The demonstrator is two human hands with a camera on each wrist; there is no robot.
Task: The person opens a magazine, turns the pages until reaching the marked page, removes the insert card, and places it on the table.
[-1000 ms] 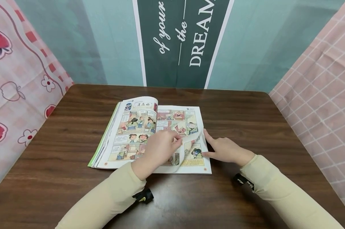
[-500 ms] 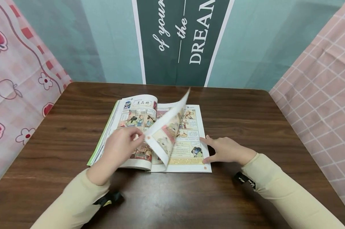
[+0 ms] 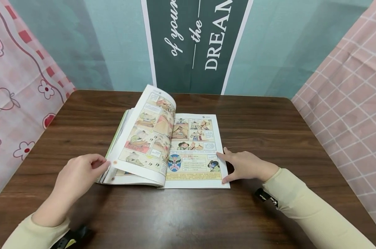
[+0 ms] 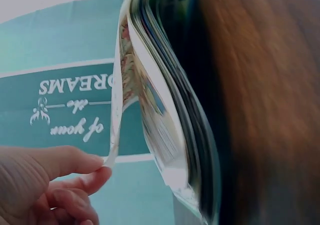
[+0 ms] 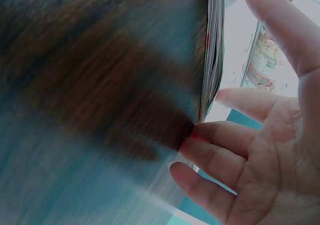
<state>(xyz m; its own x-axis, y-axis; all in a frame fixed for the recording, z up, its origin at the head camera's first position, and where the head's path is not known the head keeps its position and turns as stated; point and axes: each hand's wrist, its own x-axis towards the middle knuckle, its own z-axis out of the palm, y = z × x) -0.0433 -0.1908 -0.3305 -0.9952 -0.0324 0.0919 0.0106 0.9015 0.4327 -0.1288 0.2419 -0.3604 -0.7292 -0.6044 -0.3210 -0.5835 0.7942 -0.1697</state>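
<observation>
An illustrated comic book (image 3: pixel 195 148) lies open on the table, its pages printed with colour panels. My left hand (image 3: pixel 80 173) pinches the lower outer corner of a page (image 3: pixel 144 138) between thumb and forefinger. That page slants over the left half of the book, and in the left wrist view a gap shows between the page (image 4: pixel 116 100) and the thick stack of leaves (image 4: pixel 172 115) beneath. At the book's right edge rests my right hand (image 3: pixel 245 166), thumb and fingertips touching the margin of the right page. The right wrist view shows its fingers (image 5: pixel 225 155) extended against the page edges.
The dark wooden table (image 3: pixel 188 218) extends around the book. A teal curtain with a dark lettered band (image 3: pixel 197 45) hangs behind it. Pink patterned cloths hang at the left (image 3: pixel 19 97) and right (image 3: pixel 347 86). A black strap (image 3: pixel 266 197) is on the right wrist.
My left hand has carried the page from the right side over to the left, uncovering the right page with a blue mask picture. The right hand has slid slightly down the edge.
</observation>
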